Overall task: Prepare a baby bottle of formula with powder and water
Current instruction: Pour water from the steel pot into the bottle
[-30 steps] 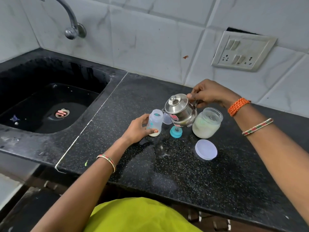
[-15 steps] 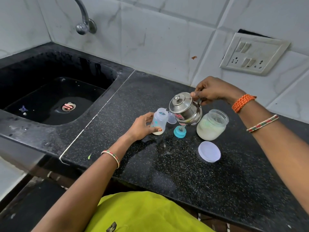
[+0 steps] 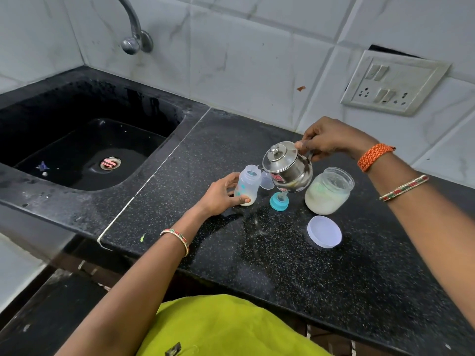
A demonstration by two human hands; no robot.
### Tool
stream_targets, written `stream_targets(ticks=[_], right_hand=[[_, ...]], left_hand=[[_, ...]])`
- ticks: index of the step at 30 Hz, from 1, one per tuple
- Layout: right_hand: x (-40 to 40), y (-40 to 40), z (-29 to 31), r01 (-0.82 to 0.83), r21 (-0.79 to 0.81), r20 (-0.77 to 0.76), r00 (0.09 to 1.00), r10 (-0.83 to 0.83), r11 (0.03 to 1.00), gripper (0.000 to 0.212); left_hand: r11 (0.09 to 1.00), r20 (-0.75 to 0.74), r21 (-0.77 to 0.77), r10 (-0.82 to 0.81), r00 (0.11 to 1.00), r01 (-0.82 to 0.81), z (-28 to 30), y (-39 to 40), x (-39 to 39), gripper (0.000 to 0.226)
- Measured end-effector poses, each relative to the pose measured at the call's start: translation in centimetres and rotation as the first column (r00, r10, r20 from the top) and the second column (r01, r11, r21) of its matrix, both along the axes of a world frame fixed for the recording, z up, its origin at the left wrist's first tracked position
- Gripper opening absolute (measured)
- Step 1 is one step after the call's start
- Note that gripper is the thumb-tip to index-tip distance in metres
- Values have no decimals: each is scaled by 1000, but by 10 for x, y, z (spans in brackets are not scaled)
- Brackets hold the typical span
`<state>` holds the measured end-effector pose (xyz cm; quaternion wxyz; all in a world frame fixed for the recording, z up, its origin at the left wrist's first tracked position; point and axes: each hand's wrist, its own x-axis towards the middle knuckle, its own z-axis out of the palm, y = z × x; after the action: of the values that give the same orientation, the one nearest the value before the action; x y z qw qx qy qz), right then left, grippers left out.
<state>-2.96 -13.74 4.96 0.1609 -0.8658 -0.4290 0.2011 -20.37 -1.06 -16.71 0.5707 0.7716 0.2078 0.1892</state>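
so the right hand (image 3: 331,140) is gripping the steel kettle (image 3: 288,167) by its handle and tipping the spout over the baby bottle (image 3: 247,186), which is standing on the black counter (image 3: 308,278) with powder showing at its base. the left hand (image 3: 221,195) is wrapping around the bottle. the mouth is looking narrow, so water is risking missing it. the kettle is hanging just above the teal nipple ring (image 3: 279,201), beside the open powder jar (image 3: 329,190).
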Motion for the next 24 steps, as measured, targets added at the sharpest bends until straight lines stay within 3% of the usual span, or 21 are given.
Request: stream_targets(ticks=[13, 24], right_hand=[[-2, -4, 0, 41, 34, -51, 998, -39, 999, 19], [2, -8, 1, 82, 41, -108, 991, -77, 996, 19]], left_hand=[[1000, -35, -3, 12, 999, -12, -7, 3, -3, 65], [998, -66, 7, 57, 996, -56, -6, -1, -3, 83]])
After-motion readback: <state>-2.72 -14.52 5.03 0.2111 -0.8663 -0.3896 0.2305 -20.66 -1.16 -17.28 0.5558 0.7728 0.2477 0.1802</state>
